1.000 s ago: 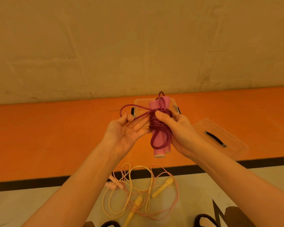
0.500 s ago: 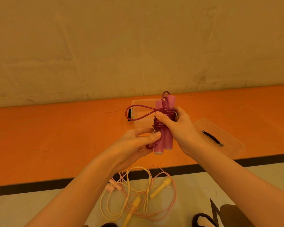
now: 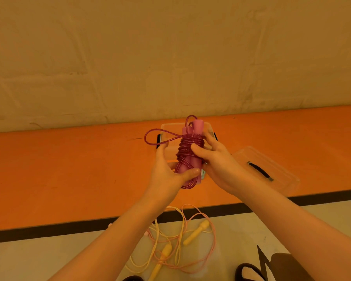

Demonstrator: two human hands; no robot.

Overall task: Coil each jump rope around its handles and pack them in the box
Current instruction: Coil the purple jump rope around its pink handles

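The pink rope (image 3: 188, 149), glossy cord wound round two matte foam handles, is held above the clear box (image 3: 166, 128). The left hand (image 3: 168, 177) has dropped to pinch the bundle's lower end; the right hand (image 3: 215, 161) clamps the coils (one loop remains loose). Nearly ready for packing.

Box (image 3: 166, 126) mostly hidden behind hands and coiled rope (image 3: 188, 147).
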